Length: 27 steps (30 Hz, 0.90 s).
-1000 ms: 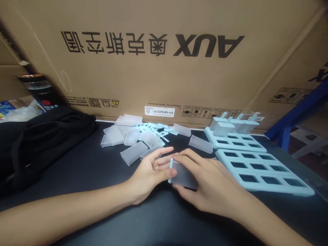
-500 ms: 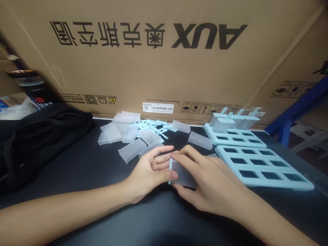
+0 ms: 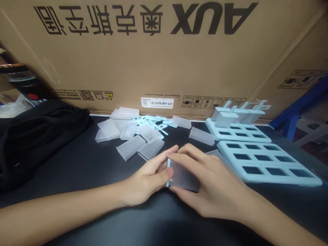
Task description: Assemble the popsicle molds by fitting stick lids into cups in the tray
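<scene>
Between my hands lies a frosted popsicle mold (image 3: 183,175) on its side, with a light-blue stick lid (image 3: 168,172) at its left end. My right hand (image 3: 205,176) grips the mold's body, thumb below and fingers over the top. My left hand (image 3: 156,174) is closed around the lid end, its thumb pressed against the blue edge; the stick is hidden by this hand. Beyond them, several loose frosted molds (image 3: 130,147) surround a pile of light-blue sticks (image 3: 151,122).
At right lie two light-blue racks with rectangular holes, a near one (image 3: 241,164) and a far one (image 3: 212,130). Several lidded molds (image 3: 227,119) stand upright in the far rack. A large cardboard box (image 3: 153,68) backs the table. Black fabric (image 3: 43,136) and a dark bottle (image 3: 28,85) are at left.
My left fingers have closed in around the lid end, and the thumb has shifted slightly left. The mold stays between both hands. The camera view has tilted down a little.
</scene>
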Each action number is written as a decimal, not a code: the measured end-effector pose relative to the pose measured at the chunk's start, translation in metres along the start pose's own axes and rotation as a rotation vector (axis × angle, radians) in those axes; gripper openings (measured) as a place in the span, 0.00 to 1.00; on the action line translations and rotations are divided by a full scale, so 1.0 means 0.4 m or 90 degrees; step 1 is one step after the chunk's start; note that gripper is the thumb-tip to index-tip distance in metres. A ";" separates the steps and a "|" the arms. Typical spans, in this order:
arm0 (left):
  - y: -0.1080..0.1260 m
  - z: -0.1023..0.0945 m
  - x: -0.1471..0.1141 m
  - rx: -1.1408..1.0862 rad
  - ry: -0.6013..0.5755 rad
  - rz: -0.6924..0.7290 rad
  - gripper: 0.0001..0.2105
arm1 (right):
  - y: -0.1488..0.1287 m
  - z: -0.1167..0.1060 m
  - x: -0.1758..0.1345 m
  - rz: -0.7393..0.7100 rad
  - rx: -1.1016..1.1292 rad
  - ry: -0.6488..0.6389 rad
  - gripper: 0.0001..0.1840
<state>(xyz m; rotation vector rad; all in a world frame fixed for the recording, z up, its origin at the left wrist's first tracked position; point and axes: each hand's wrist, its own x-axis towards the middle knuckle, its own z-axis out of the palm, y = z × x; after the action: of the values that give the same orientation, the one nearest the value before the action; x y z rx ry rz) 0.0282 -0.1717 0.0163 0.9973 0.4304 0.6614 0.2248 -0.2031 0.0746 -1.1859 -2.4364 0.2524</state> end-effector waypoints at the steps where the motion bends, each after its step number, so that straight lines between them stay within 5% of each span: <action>1: 0.001 0.005 -0.003 -0.033 0.003 -0.008 0.31 | -0.002 0.000 0.000 0.009 0.011 0.000 0.25; 13: -0.001 0.036 -0.012 -0.159 0.044 -0.023 0.31 | -0.022 0.031 0.011 0.050 0.040 0.073 0.23; 20: -0.012 0.014 -0.017 0.045 0.068 0.024 0.34 | -0.044 0.063 0.026 0.056 -0.011 0.097 0.27; 24: 0.014 0.012 -0.014 0.165 0.032 0.018 0.40 | -0.024 -0.004 0.038 0.040 0.058 0.011 0.27; 27: 0.021 0.020 -0.003 0.234 0.106 0.072 0.35 | 0.021 -0.091 0.084 -0.032 0.098 -0.107 0.25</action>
<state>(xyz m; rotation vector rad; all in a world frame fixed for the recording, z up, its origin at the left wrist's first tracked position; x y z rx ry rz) 0.0296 -0.1744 0.0275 1.3258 0.6623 0.7872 0.2285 -0.1721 0.1142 -1.0728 -2.5329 0.5342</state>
